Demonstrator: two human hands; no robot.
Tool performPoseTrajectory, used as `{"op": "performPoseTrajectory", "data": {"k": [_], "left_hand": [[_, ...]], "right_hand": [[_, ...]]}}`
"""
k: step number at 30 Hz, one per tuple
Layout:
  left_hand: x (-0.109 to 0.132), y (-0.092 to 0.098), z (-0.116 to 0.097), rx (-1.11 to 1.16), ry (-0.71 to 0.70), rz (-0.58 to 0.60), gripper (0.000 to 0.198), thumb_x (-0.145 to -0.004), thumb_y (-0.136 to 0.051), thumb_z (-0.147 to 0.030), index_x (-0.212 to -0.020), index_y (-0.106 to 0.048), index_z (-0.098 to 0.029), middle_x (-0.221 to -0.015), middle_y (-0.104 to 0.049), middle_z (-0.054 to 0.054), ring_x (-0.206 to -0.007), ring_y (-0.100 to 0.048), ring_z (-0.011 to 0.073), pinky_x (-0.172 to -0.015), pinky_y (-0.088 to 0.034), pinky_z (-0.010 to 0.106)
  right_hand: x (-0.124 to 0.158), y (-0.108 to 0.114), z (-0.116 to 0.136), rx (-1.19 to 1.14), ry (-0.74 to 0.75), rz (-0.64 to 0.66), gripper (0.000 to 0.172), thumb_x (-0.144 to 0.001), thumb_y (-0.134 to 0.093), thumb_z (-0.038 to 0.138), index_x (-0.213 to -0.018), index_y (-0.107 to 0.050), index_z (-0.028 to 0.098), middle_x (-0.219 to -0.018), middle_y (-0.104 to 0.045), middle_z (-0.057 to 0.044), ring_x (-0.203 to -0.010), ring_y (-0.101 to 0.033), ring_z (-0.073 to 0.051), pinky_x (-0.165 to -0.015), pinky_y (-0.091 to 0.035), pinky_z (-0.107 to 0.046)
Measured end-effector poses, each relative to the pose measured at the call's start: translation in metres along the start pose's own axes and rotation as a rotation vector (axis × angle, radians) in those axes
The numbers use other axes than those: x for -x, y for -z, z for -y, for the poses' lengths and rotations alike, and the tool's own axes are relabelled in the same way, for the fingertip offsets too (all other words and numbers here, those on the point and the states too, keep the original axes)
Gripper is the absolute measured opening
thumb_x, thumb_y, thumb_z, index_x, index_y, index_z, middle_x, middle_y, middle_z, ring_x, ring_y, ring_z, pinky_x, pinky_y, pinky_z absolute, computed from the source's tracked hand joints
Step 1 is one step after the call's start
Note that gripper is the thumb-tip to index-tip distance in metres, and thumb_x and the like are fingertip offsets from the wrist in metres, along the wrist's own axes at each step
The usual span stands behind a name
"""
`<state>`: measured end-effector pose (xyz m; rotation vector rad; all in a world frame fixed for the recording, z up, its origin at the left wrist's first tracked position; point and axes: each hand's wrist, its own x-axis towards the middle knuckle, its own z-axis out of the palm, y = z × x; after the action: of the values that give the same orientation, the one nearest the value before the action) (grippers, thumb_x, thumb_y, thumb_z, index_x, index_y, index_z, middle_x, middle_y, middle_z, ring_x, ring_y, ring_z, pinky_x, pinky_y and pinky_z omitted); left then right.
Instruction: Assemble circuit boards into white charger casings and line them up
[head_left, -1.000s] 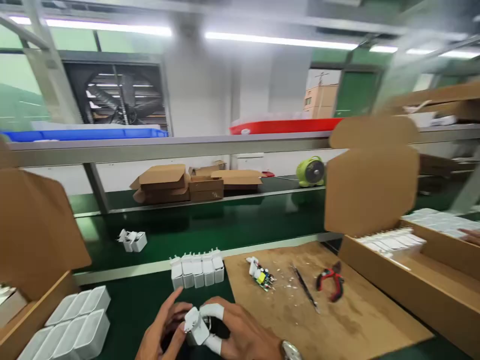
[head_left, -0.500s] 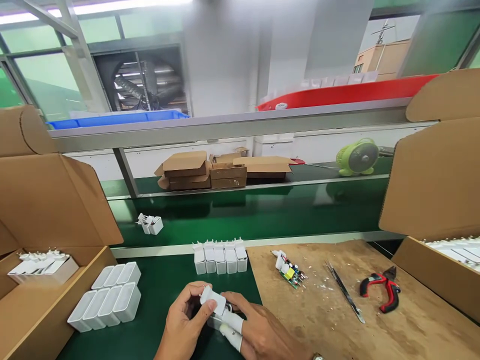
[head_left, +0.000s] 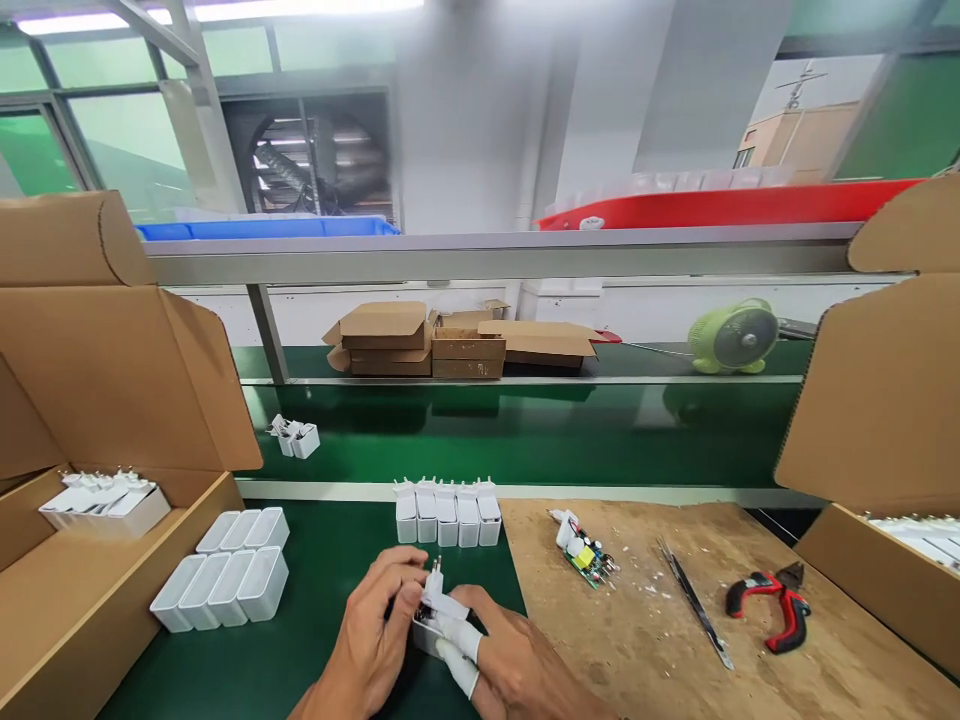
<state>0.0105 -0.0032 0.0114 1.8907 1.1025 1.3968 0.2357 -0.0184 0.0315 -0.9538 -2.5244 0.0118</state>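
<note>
At the left, the box's (head_left: 124,380) lid stands up and back, leaving the white parts (head_left: 112,508) inside in reach. To its right, cups (head_left: 223,585) sit in two rows, three far and four near, apparently ordered for easy picking. Farther off, a few more parts (head_left: 301,442) stand by themselves. At the middle, five plugged cases (head_left: 448,522) stand side by side, pins up, probably so that nothing presses on them.

Near middle, a case (head_left: 427,638) with an upright plug (head_left: 434,582) lies between the hands. The left hand's (head_left: 379,622) fingers curl narrowly beside the plug; whether they grip, I cannot tell. The right hand (head_left: 517,655) pinches the case from the right, two fingers in white covers (head_left: 459,636), perhaps for grip or cleanliness.

Farther right, a circuit board (head_left: 586,556), tweezers (head_left: 696,605) and cutters (head_left: 772,607) lie apart, likely so each lifts freely. Another box (head_left: 885,400) stands open at the right.

The green table (head_left: 322,540) gives way on the right to a stained, crumb-strewn brown sheet (head_left: 615,660). Beyond, a shelf (head_left: 487,262) carries a blue tray (head_left: 270,229) left and a red tray (head_left: 720,207) right; a green fan (head_left: 733,337) sits below the latter.
</note>
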Motion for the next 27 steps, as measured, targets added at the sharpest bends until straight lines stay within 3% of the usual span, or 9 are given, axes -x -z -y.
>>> {"op": "performPoseTrajectory", "data": {"k": [3,6,10,13,19,22,24,27], "left_hand": [[-0.003,0.011,0.003,-0.019,0.078,-0.15,0.048,-0.113,-0.038,-0.053,-0.113,-0.077,-0.025,-0.131,-0.071,0.013,-0.124,-0.068,0.0292,-0.105,-0.056,0.046],[-0.007,0.021,0.007,-0.029,0.127,-0.273,0.05,-0.111,-0.039,-0.057,-0.111,-0.077,-0.024,-0.128,-0.071,0.012,-0.121,-0.067,0.0299,-0.106,-0.056,0.049],[-0.011,0.027,0.009,-0.036,0.138,-0.328,0.049,-0.112,-0.039,-0.057,-0.11,-0.076,-0.023,-0.121,-0.073,0.01,-0.115,-0.068,0.0281,-0.101,-0.058,0.044],[-0.011,0.025,0.009,-0.049,0.111,-0.301,0.047,-0.112,-0.042,-0.055,-0.108,-0.076,-0.023,-0.117,-0.074,0.01,-0.112,-0.07,0.0273,-0.099,-0.058,0.042],[-0.01,0.021,0.01,-0.068,0.075,-0.273,0.041,-0.113,-0.042,-0.047,-0.109,-0.075,-0.022,-0.114,-0.073,0.009,-0.109,-0.07,0.025,-0.097,-0.058,0.039],[-0.007,0.022,0.01,-0.07,0.059,-0.249,0.038,-0.114,-0.042,-0.043,-0.115,-0.074,-0.024,-0.115,-0.073,0.008,-0.109,-0.07,0.0234,-0.096,-0.059,0.037],[-0.003,0.021,0.009,-0.092,-0.04,-0.148,0.035,-0.112,-0.048,-0.046,-0.13,-0.071,-0.027,-0.125,-0.071,0.01,-0.115,-0.069,0.025,-0.097,-0.061,0.038],[0.005,0.017,0.007,-0.191,-0.251,0.082,0.046,-0.108,-0.059,-0.048,-0.151,-0.059,-0.03,-0.15,-0.058,0.015,-0.127,-0.067,0.0301,-0.103,-0.061,0.043]], "right_hand": [[-0.003,0.006,0.0,-0.091,0.028,-0.171,0.037,-0.098,-0.048,0.007,-0.129,-0.063,0.02,-0.122,-0.069,-0.012,-0.081,-0.072,-0.019,-0.074,-0.064,-0.029],[-0.004,0.011,-0.001,-0.119,0.012,-0.258,0.048,-0.098,-0.046,0.004,-0.139,-0.058,0.024,-0.128,-0.069,-0.011,-0.097,-0.075,-0.02,-0.091,-0.064,-0.029],[-0.001,0.008,-0.001,-0.091,-0.009,-0.034,0.044,-0.081,-0.05,0.002,-0.115,-0.068,0.023,-0.134,-0.07,-0.01,-0.091,-0.077,-0.022,-0.082,-0.067,-0.03],[0.001,0.004,-0.002,-0.061,-0.047,0.066,0.037,-0.078,-0.053,0.004,-0.105,-0.07,0.022,-0.138,-0.07,-0.011,-0.087,-0.078,-0.026,-0.08,-0.068,-0.036],[0.001,0.006,-0.006,-0.186,-0.035,-0.05,0.049,-0.083,-0.047,-0.001,-0.121,-0.067,0.023,-0.143,-0.065,-0.012,-0.106,-0.074,-0.026,-0.096,-0.064,-0.037],[0.0,0.008,-0.004,-0.164,-0.07,0.043,0.043,-0.082,-0.047,-0.001,-0.112,-0.068,0.02,-0.139,-0.065,-0.015,-0.1,-0.075,-0.026,-0.09,-0.066,-0.038],[0.001,0.007,-0.002,-0.145,-0.083,0.088,0.042,-0.082,-0.048,-0.002,-0.113,-0.068,0.018,-0.136,-0.065,-0.015,-0.099,-0.075,-0.027,-0.088,-0.067,-0.038],[0.003,0.003,0.0,-0.156,-0.074,0.046,0.051,-0.08,-0.046,-0.004,-0.123,-0.064,0.017,-0.14,-0.063,-0.015,-0.112,-0.074,-0.028,-0.097,-0.065,-0.04]]}}
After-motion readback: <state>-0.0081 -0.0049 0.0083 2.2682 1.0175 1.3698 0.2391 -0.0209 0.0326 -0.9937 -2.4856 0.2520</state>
